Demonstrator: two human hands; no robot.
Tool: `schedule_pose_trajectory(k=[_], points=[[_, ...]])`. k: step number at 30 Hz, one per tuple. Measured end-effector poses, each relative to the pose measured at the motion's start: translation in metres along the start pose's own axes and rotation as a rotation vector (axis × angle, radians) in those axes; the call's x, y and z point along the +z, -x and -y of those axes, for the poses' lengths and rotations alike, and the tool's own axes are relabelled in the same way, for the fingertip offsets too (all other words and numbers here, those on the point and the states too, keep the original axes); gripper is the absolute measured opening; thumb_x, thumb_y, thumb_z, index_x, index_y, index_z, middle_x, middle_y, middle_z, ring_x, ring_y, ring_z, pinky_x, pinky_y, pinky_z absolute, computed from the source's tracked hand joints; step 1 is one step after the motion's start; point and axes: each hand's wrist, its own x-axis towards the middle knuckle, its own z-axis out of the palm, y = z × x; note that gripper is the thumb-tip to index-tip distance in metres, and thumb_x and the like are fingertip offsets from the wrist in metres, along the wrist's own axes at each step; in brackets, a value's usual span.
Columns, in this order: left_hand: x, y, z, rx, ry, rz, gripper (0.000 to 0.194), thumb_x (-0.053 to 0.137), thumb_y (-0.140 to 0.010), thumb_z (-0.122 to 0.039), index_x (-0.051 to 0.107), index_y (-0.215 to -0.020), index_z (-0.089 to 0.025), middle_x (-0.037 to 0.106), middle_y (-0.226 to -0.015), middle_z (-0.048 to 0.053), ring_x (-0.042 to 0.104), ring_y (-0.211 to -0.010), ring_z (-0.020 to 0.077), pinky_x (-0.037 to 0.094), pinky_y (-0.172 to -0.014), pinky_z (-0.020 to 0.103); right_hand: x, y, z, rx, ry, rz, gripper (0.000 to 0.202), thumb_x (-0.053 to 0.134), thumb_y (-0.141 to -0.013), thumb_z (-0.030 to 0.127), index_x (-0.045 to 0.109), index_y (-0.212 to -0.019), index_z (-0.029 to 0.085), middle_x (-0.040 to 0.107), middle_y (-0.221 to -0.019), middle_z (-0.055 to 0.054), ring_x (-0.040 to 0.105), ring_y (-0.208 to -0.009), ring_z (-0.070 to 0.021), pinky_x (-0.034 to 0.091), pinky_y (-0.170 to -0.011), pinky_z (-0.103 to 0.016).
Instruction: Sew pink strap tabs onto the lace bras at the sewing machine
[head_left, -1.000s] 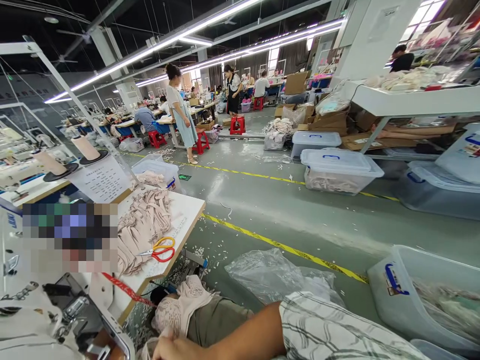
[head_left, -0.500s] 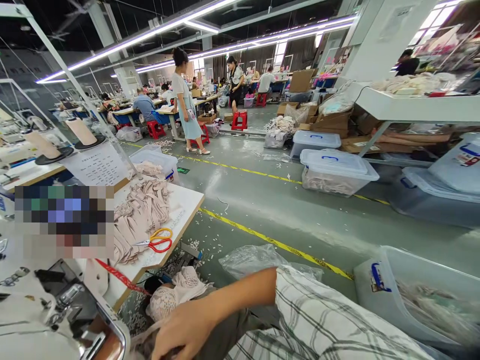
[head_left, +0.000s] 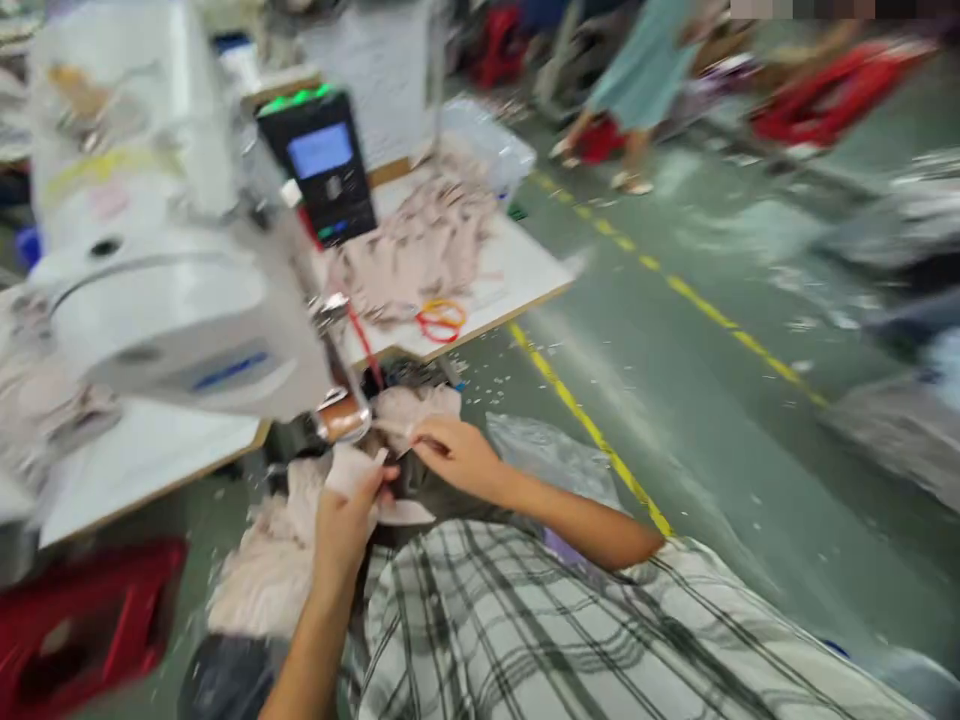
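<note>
Evidently the left hand [head_left: 351,500] grips pale fabric [head_left: 352,472] over the lap — fingers closed on it, just below the sewing machine [head_left: 180,300]; the right hand [head_left: 457,455] is pinched beside it, though what it grasps is too blurred to tell.

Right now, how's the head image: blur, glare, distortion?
Head view: motion blur smears the red stool and sewing machine; pale sheen streaks the floor; scissors soft; display lit but unreadable; distortion hard to judge.
</note>
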Motion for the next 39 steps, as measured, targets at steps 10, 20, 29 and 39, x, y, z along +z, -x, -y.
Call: schedule_pose_trajectory(k=[10,20,29,39], points=[[0.004,0.005,0.017,0.037,0.189,-0.109,0.025,0.076,-0.080,-0.036,0.073,-0.096,-0.017,0.073,-0.091,0.003,0.066,-0.085,0.0155,0.052,-0.081,0.027,0.034,0.002,0.026,-0.178,0.042,-0.068,0.019,0.051,-0.098,0.027,0.069,-0.101,0.020,0.073,-0.099,-0.006,0.066,-0.093,-0.0153,0.053,-0.083,-0.030],[-0.002,0.010,0.007,0.093,-0.264,-0.103,0.025,0.069,-0.083,-0.036,0.077,-0.094,-0.014,0.075,-0.084,0.004,0.066,-0.079,0.0196,0.051,-0.069,0.027,0.018,-0.007,0.017,0.055,-0.114,0.125,0.008,0.063,-0.088,0.027,0.068,-0.088,0.021,0.067,-0.084,0.002,0.056,-0.068,-0.0099,0.041,-0.068,-0.024],[-0.009,0.008,0.013,0.221,-0.337,-0.020,0.024,0.067,-0.084,-0.033,0.070,-0.068,-0.016,0.068,-0.064,0.002,0.059,-0.061,0.0151,0.047,-0.060,0.025,0.003,-0.020,0.020,-0.098,-0.042,0.322,0.009,0.058,-0.085,0.019,0.067,-0.080,0.019,0.057,-0.072,0.004,0.052,-0.070,-0.0099,0.035,-0.066,-0.022],[-0.009,0.001,0.007,0.137,-0.304,0.071,0.019,0.068,-0.084,-0.034,0.073,-0.088,-0.016,0.070,-0.078,0.003,0.062,-0.074,0.0167,0.050,-0.069,0.026,0.012,-0.016,0.012,0.012,-0.046,0.333,0.007,0.062,-0.083,0.020,0.064,-0.077,0.017,0.057,-0.072,0.003,0.051,-0.069,-0.0099,0.035,-0.067,-0.023]])
